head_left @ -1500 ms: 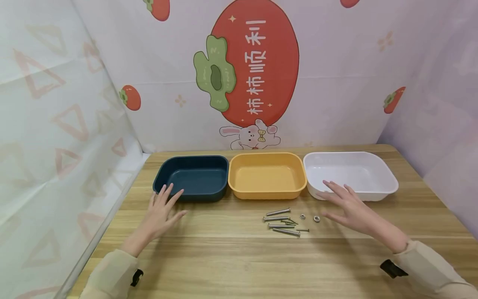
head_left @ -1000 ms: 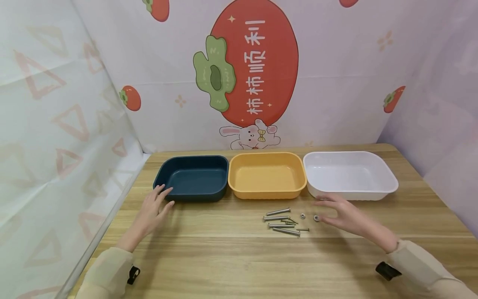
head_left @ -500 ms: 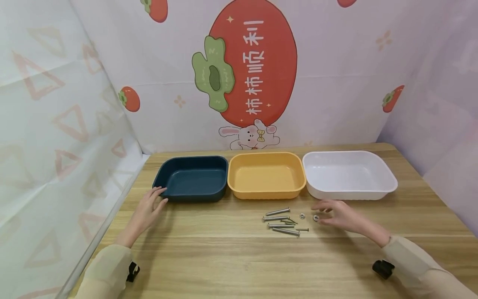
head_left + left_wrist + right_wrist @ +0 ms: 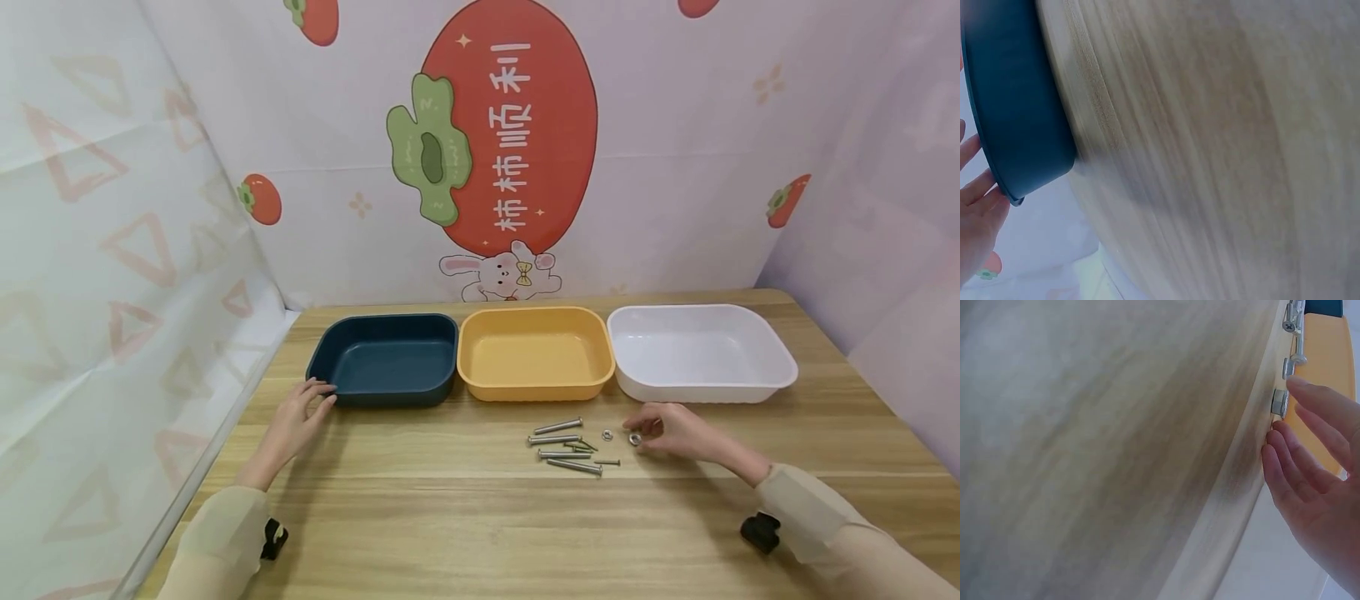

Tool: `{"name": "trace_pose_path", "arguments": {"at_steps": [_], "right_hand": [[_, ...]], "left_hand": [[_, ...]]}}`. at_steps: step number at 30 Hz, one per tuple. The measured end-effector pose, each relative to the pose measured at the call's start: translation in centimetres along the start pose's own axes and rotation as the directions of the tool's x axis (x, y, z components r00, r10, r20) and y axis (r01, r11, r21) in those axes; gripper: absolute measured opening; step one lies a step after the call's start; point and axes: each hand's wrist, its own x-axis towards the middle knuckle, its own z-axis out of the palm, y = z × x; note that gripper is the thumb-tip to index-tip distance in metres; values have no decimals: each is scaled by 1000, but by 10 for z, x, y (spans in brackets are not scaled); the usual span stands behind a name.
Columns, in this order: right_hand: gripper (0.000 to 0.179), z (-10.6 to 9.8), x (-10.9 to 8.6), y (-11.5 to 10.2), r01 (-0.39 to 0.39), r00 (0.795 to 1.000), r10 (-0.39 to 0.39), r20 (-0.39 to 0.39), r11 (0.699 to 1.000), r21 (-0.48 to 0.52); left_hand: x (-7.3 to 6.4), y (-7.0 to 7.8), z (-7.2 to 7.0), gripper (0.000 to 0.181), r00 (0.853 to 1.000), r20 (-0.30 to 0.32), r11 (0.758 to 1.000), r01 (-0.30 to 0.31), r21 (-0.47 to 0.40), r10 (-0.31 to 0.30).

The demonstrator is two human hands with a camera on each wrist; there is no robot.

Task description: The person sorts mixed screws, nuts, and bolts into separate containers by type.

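Observation:
My right hand is low over the wooden table, its fingertips right around the larger hex nut. In the right wrist view that nut shows just in front of the thumb and fingers, not gripped. A smaller nut lies to its left. Further left are several long bolts and a few thin small screws. My left hand rests its relaxed fingers at the near left corner of the dark blue tray; the left wrist view has the fingers along its rim.
To the right of the dark blue tray, a yellow tray and a white tray stand side by side at the back of the table. A printed cloth hangs behind and along both sides.
My right hand has come down and left to the larger nut, its fingers drawing closer together. My left hand has shifted slightly left and down at the dark blue tray's corner.

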Motion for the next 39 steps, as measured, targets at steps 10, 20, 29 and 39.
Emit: {"name": "trace_pose_path", "arguments": {"at_steps": [10, 20, 29, 39], "right_hand": [[19, -1, 5, 3, 5, 997, -8, 70, 999, 34], [14, 1, 6, 5, 29, 999, -30, 40, 999, 26], [15, -2, 14, -1, -10, 999, 9, 36, 999, 34], [19, -4, 26, -14, 22, 999, -23, 30, 998, 52]], "left_hand": [[3, 1, 3, 17, 999, -32, 1000, -4, 9, 4], [7, 0, 8, 11, 993, -115, 1000, -16, -16, 14], [9, -1, 8, 9, 989, -144, 999, -37, -7, 36], [9, -2, 9, 9, 990, -137, 999, -33, -21, 30]]}}
